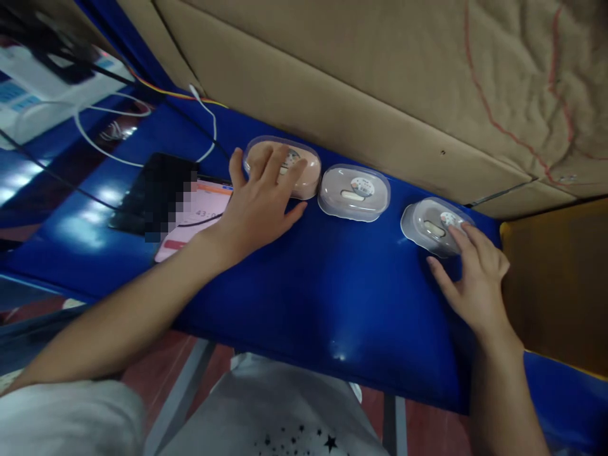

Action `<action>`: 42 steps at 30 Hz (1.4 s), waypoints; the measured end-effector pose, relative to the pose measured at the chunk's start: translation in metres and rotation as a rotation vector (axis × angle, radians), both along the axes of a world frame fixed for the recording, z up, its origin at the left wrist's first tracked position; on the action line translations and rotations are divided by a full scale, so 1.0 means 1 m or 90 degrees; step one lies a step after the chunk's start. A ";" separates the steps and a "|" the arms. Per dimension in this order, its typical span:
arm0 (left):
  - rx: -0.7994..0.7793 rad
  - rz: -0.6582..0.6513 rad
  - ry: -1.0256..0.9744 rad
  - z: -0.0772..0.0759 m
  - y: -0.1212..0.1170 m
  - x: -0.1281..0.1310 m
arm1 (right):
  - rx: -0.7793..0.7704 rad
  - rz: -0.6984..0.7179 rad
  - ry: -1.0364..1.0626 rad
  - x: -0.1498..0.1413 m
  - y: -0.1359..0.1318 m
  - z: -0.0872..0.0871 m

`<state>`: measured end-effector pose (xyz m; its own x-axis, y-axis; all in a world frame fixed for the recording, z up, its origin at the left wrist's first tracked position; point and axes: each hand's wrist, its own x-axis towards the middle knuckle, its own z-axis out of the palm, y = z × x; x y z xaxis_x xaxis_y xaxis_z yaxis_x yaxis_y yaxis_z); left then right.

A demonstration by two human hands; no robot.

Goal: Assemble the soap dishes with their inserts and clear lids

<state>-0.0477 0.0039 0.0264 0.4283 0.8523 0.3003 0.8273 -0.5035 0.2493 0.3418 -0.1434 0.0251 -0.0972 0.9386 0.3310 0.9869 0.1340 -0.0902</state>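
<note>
Starry cloth (280, 396) | left grip (254, 212) splayed on peach oval box (311, 177) | right grip (479, 285) splayed on translucent box (425, 223)

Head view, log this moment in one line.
left hand: over pink oval plastic box; right hand: at rightmost clear oval plastic box; untouched: middle clear oval plastic box

Fingers (272, 166) at plastic cases (430, 225), blue tabletop (342, 285)

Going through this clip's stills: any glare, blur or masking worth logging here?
Head view: bright reflections on the blue tabletop, near its front edge and at left; head view: small highlights on the clear-lidded containers; head view: print on the middle label too soft to read; head view: pixelated blocks over part of the black object beside the phone.
</note>
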 end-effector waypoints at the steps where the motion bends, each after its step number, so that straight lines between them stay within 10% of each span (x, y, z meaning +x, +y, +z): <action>1: -0.006 0.000 0.011 0.002 -0.001 -0.001 | -0.002 0.005 0.002 -0.002 0.000 -0.001; 15: 0.014 -0.175 0.048 0.017 -0.094 -0.015 | 0.031 0.092 -0.004 -0.026 -0.002 -0.002; 22: -0.064 -0.303 -0.002 0.014 -0.145 -0.029 | -0.118 0.424 0.088 -0.097 -0.022 0.016; 28: -0.206 -0.304 -0.013 0.015 -0.123 -0.035 | -0.074 0.440 0.074 -0.123 -0.027 0.009; 35: -0.067 -0.170 -0.064 0.016 -0.066 -0.034 | -0.048 0.453 0.028 -0.125 -0.028 -0.013; 42: -0.152 -0.103 0.048 0.005 -0.007 -0.016 | -0.079 0.493 0.009 -0.135 -0.034 -0.022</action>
<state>-0.0635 -0.0030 0.0314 0.5784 0.8134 0.0613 0.7614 -0.5653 0.3173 0.2072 -0.1778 0.0030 -0.7353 0.6359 0.2345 0.6156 0.7714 -0.1612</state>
